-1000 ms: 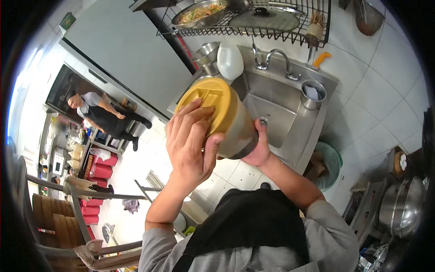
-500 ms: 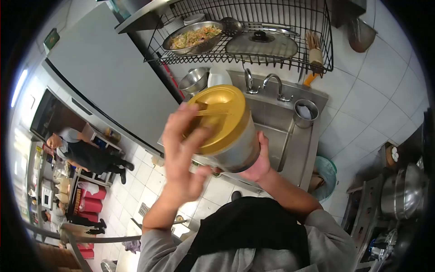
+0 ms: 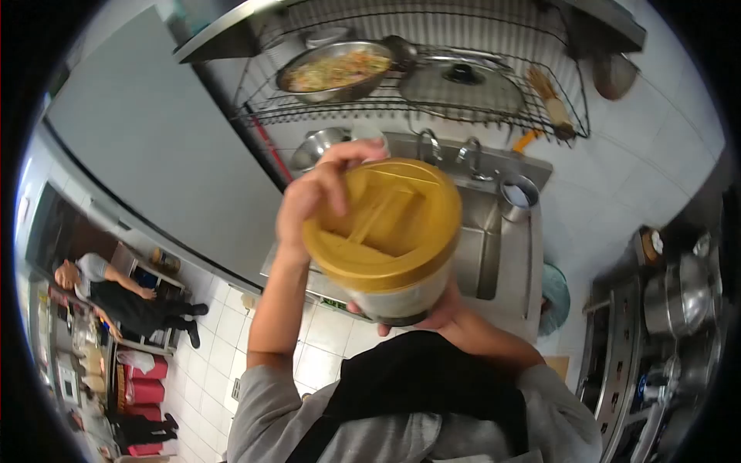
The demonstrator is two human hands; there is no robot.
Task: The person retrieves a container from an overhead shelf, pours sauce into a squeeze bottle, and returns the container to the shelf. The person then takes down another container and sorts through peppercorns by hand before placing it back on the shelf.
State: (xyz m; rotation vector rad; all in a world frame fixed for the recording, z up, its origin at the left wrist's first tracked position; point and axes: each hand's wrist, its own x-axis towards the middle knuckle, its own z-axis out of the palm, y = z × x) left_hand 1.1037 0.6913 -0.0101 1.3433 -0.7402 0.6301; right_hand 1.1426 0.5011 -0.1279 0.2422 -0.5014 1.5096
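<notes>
A clear plastic jar [image 3: 401,297] with a wide gold lid [image 3: 444,212] is held up in front of my chest, tilted so that the lid's top faces me. A raised bar crosses the recessed middle of the lid. My right hand [image 3: 448,312] supports the jar from below, its fingers partly hidden behind the base. At the lid's left and far side, my left hand [image 3: 305,204] curls its fingers over the rim. Something dark shows at the jar's bottom, but I cannot make it out.
Behind the jar is a steel sink [image 3: 482,255] with two taps and a steel cup [image 3: 517,193]. A wire rack [image 3: 347,112] above bears a bowl of shredded food [image 3: 336,73] and a glass lid [image 3: 463,89]. A fridge [image 3: 154,131] stands left; pots [image 3: 679,301] are right. Two people stand at far left.
My left hand has gone from hovering over the lid to gripping its left rim. The jar has come lower and nearer, its lid turned, and the view has shifted slightly.
</notes>
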